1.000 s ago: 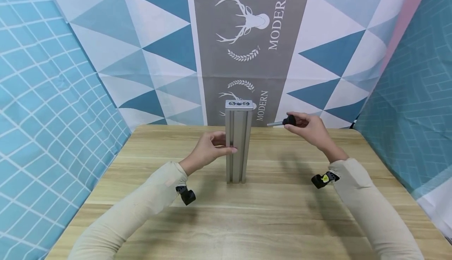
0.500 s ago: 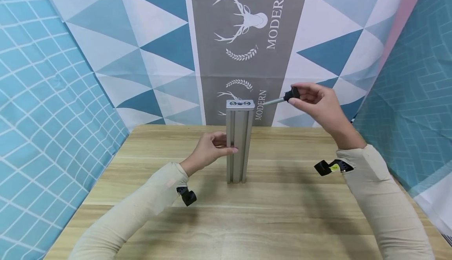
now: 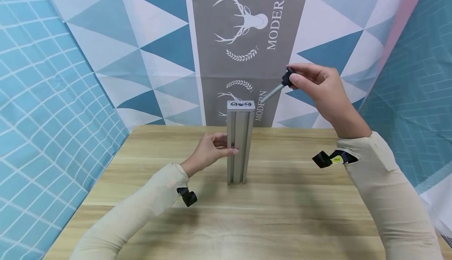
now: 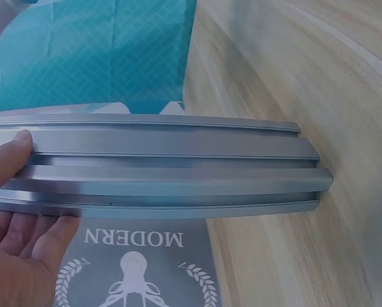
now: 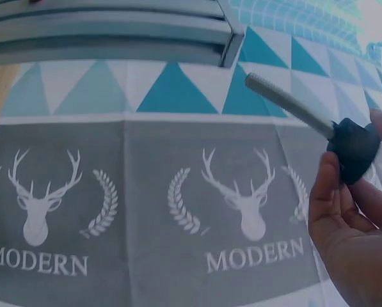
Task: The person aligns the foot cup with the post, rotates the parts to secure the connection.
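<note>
A slotted aluminium profile [image 3: 240, 146] stands upright on the wooden table, capped by a metal end plate [image 3: 241, 105] with two screws and a hole between them. My left hand [image 3: 209, 152] grips the profile at mid-height, thumb across its front face; in the left wrist view the thumb [image 4: 11, 157] and curled fingers lie on either side of it. My right hand [image 3: 323, 89] pinches the black head of a knob screw [image 3: 287, 77]. Its threaded shank [image 5: 286, 102] slants down and left, the tip just right of the end plate and apart from it.
The wooden table [image 3: 226, 220] reaches back to a patterned cloth backdrop [image 3: 243, 63]. Blue cloths hang at the left [image 3: 53, 95] and right [image 3: 409, 95]. Each sleeved wrist carries a small black camera.
My right hand has risen with the knob screw, tilting it from nearly level to slanting downward, its tip now closer to the end plate. The left hand and the profile have stayed put.
</note>
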The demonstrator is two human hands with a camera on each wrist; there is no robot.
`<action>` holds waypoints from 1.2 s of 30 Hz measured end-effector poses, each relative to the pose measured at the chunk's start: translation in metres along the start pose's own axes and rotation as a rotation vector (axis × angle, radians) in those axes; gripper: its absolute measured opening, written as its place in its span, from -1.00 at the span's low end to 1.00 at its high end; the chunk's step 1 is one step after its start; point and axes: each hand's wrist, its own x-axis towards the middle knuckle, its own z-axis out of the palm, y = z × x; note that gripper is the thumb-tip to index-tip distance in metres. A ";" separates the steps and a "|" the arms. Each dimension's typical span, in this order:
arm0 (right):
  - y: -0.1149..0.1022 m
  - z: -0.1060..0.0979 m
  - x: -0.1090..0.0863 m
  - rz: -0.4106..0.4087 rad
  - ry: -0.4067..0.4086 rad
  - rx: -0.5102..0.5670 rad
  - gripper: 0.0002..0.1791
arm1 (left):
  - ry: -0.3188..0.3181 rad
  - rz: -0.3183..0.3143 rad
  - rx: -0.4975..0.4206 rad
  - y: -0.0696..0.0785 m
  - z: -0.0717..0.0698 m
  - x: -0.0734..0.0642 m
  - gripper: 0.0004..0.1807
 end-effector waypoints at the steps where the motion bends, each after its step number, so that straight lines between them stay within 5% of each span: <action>1: -0.002 0.003 0.001 -0.012 0.001 -0.007 -0.61 | -0.001 0.006 0.000 0.004 0.000 -0.002 -0.64; 5: -0.010 0.014 0.009 -0.046 0.002 -0.007 -0.66 | -0.003 0.022 -0.001 0.007 0.002 -0.002 -0.64; 12: -0.019 0.031 0.020 -0.078 0.009 0.001 -0.74 | -0.013 0.058 -0.013 -0.021 0.006 0.014 -0.60; 28: -0.011 0.048 0.025 -0.075 -0.014 0.091 -0.74 | -0.019 0.066 -0.028 -0.020 0.008 0.013 -0.60; 36: -0.009 0.054 0.029 -0.054 -0.043 0.015 -0.71 | -0.026 0.072 -0.038 -0.020 0.009 0.012 -0.63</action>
